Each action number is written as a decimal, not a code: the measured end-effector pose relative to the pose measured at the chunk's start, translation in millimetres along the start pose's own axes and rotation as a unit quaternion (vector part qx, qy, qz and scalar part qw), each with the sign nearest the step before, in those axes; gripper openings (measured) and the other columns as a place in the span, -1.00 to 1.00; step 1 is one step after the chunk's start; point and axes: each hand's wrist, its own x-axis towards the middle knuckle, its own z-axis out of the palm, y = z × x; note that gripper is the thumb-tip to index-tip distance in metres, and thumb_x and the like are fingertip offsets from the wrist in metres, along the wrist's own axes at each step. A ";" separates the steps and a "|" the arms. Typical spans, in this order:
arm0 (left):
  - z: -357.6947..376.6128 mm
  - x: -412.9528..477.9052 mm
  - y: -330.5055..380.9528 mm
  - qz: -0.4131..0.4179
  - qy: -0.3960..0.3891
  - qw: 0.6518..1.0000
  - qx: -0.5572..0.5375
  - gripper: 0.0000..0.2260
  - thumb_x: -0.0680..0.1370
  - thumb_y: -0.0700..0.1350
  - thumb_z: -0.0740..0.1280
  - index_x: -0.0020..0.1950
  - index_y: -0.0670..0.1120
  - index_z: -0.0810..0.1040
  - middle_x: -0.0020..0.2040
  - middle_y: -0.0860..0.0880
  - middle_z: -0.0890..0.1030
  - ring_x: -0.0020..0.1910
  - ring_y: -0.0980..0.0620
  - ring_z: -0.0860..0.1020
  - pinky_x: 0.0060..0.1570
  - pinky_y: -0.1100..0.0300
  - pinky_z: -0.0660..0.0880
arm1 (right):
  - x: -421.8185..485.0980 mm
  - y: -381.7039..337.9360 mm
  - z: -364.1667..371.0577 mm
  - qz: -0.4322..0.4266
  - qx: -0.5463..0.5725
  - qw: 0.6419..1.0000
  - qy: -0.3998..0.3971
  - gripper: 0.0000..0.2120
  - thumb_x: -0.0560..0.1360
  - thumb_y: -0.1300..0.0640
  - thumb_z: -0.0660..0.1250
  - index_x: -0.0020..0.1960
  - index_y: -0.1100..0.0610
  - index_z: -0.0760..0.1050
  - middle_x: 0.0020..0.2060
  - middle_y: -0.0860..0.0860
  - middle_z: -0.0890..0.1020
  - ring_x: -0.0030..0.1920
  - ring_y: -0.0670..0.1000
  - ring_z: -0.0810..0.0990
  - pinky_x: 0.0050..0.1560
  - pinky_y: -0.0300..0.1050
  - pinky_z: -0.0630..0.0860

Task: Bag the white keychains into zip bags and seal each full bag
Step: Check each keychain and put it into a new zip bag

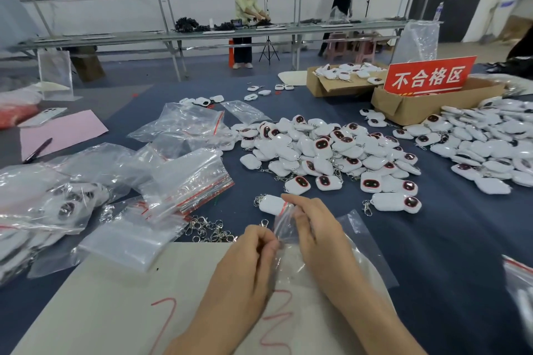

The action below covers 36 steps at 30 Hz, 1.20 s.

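Observation:
Both my hands hold one clear zip bag [357,242] with a red strip over the white sheet at the table's front. My left hand [248,265] pinches the bag's near edge with curled fingers. My right hand [311,228] grips the bag's mouth, fingers curled round the plastic. A white keychain [272,204] with a metal clasp lies right at the bag's mouth, touching my right fingertips. A big heap of white keychains [326,150] with dark red faces lies just beyond, and a second heap [490,141] spreads at the right.
Empty zip bags [184,179] are stacked at the left, with filled bags [57,204] beyond them. Loose metal clasps [207,229] lie by the sheet's far edge. Two cardboard boxes [403,109] and a red sign [429,75] stand at the back right. A pink paper [63,130] and pen lie far left.

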 end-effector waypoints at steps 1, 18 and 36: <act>-1.1 0.5 2.1 -0.018 0.005 0.999 -0.037 -0.85 0.62 0.14 0.12 -0.02 0.17 0.43 -0.28 0.13 0.56 -0.34 0.16 0.46 -0.30 0.31 0.33 | -0.9 -0.8 -0.4 -0.014 -0.006 1.000 -0.009 -0.59 0.67 0.28 0.16 0.31 -0.15 0.53 -0.05 -0.14 0.53 -0.06 -0.08 0.53 0.05 -0.09 0.49; -11.6 11.7 -0.6 -0.080 -0.057 0.990 -0.104 -0.91 0.46 0.13 0.39 -0.09 0.16 0.60 -0.33 0.04 0.58 -0.39 0.21 0.40 -0.34 0.31 0.37 | -2.9 -9.9 -8.5 -0.078 -0.019 0.995 -0.064 -0.63 0.64 0.33 0.22 0.25 -0.06 0.58 0.04 -0.23 0.57 0.11 -0.12 0.57 0.13 -0.28 0.46; -22.2 83.8 -28.5 -0.006 -0.046 0.986 0.157 -0.61 0.64 -0.14 0.29 0.47 0.08 0.43 0.41 0.08 0.46 0.34 0.06 0.47 0.35 0.10 0.40 | -1.9 -7.9 -4.8 0.049 0.102 0.983 -0.146 -0.75 0.63 -0.07 0.16 0.05 -0.19 0.62 -0.02 -0.21 0.68 0.08 -0.16 0.63 0.12 -0.23 0.51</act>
